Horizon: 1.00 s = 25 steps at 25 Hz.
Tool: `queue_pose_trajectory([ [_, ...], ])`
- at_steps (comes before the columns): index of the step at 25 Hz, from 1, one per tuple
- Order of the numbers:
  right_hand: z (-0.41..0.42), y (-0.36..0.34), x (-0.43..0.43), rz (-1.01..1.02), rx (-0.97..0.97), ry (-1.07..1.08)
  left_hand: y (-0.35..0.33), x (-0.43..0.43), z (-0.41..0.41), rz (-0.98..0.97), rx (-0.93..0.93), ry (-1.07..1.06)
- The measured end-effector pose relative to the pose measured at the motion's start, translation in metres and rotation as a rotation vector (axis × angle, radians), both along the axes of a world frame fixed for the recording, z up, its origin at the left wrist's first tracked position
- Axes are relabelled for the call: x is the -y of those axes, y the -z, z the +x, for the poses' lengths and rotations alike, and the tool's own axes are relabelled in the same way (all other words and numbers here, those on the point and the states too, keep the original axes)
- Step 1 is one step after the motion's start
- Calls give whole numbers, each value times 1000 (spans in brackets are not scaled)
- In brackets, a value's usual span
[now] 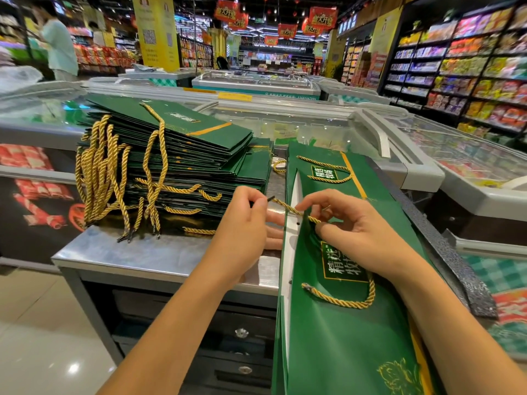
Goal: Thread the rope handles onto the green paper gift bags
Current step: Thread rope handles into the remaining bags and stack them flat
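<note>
So, the left hand (245, 223) sits mid-frame with thumb and forefinger pinching the dark tip of a gold rope handle (285, 206). The right hand (350, 226), just right of centre, pinches the same rope a bit further along, right where it meets the top edge of the green gift bag (342, 337). The other fingers are loosely curled. The rope runs taut-ish between the two hands, slanting down to the right.

That bag lies flat and stretches from the centre down to the bottom right of the frame, with its white inside showing along its left edge. A second rope loop (342, 302) lies on the bag's face just below the right wrist. I can't tell if it's part of the same cord.

Behind it, toward centre right, lies another green bag (313, 155) with a rope handle on top. Left of centre is a stack of bags (176, 155), slightly fanned, with a bunch of loose gold ropes (97, 172) draped over its left side. Everything sits on a metal counter (142, 255).

Glass-topped freezer chests (285, 124) fill the middle distance, with stocked shelves (470, 67) in the upper right and a person (60, 47) standing in the upper left.
</note>
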State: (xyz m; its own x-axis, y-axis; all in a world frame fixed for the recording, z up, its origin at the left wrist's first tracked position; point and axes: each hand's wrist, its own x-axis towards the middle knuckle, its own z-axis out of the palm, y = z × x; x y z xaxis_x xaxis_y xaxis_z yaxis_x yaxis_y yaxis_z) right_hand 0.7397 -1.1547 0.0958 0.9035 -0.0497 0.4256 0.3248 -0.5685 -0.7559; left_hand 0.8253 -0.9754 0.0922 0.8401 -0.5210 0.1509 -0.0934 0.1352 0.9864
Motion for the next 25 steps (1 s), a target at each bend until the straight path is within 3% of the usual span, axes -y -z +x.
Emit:
queue_pose_trajectory([
  [2,0,1,1,-17,4,3,-1,-1,0,20,-50,44],
  [5,2,4,4,-50,11,10,2,-3,6,192,37,93],
  [9,2,5,6,3,1,34,-1,-5,5,275,73,159],
  [13,0,3,5,91,26,111,-3,-3,2,266,71,132],
  [21,-23,-14,23,-281,-1,530,-4,-9,2,165,-37,61],
  [25,-38,5,27,-205,-44,631,-3,-7,0,180,50,60],
])
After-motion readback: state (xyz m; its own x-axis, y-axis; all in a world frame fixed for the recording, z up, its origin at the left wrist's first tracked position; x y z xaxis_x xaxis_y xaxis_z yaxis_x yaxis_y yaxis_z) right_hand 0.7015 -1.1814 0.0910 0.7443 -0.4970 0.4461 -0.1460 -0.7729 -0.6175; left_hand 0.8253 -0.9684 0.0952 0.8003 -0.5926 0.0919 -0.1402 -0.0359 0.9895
